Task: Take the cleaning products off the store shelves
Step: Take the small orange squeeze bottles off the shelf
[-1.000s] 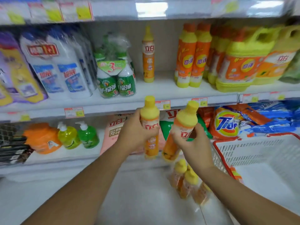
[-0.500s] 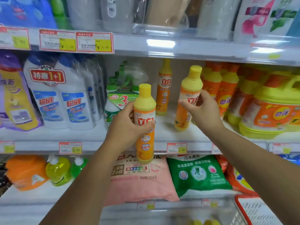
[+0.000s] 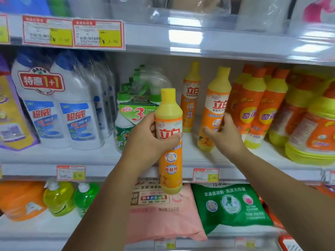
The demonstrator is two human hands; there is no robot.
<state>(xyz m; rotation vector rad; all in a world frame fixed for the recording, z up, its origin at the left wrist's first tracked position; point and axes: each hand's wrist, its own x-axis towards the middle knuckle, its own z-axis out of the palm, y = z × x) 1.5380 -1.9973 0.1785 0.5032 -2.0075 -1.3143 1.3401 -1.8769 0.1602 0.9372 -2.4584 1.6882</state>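
While facing shelf (image 3: pixel 101 158): gripping orange bottle (image 3: pixel 170 165) upright in left hand (image 3: pixel 146 144), curling right hand (image 3: pixel 227 142) around second bottle (image 3: pixel 215 107), tilted at shelf level.

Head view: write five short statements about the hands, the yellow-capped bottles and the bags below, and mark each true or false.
1. The left hand holds a yellow-capped bottle in front of the middle shelf. True.
2. The right hand is empty. False: it grips a tilted bottle at that shelf.
3. A third bottle stands upright further back on the shelf. True.
4. The green bag lies left of the pink bag. False: it lies to its right.
5. The white bottles have red caps. False: their caps are blue.
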